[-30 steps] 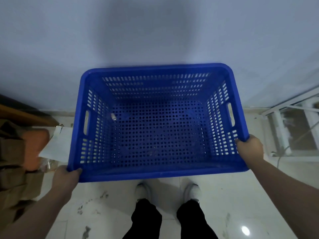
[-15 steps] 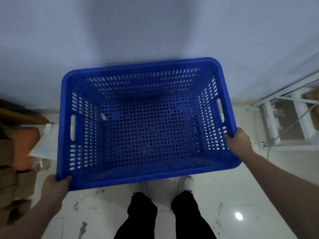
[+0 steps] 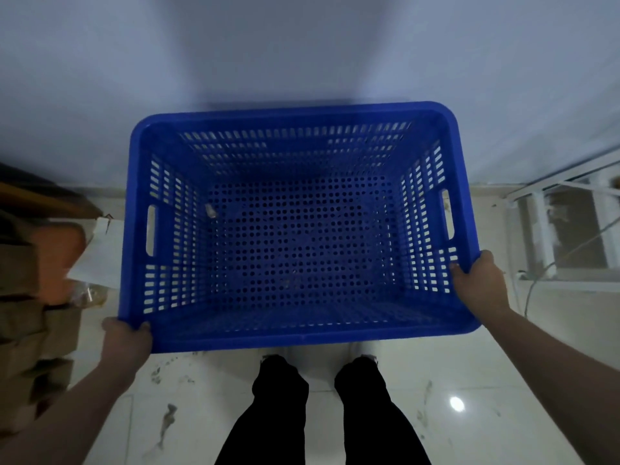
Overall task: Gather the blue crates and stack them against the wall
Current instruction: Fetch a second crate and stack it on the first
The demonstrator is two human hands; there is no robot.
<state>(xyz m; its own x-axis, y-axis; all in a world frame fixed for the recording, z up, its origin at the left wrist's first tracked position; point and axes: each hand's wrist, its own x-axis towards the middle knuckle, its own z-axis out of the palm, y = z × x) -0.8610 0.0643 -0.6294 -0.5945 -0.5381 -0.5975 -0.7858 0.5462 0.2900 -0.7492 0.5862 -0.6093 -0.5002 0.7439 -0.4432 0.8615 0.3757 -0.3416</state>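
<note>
Pale blue-grey painted wall (image 3: 302, 45) fills the upper half of the frame; smooth, matte, shadowed at centre. Below it, a glossy white tiled floor (image 3: 503, 380), scuffed with dark marks, one lamp glare at lower right.

Large blue rectangular plastic crate (image 3: 302, 335) sits mid-frame, open top toward me, far rim near or at the wall; contact cannot be confirmed. Side walls slotted, base perforated with round holes, slot handles on the left and right walls. Small pale object on the base at the left, too small to identify.

Left edge: stack of brown cardboard boxes (image 3: 30, 313), an orange block (image 3: 57, 256) and a white sheet of paper (image 3: 100, 260) just beside the crate's left wall. Right edge: white metal frame (image 3: 543, 229) with a thin cable, close to the crate's right corner.

My black trouser legs (image 3: 278, 414) at bottom centre.

My left hand (image 3: 125, 340) is clenched on the crate's near left corner; my right hand (image 3: 479, 286) grasps the rim at the near right.
</note>
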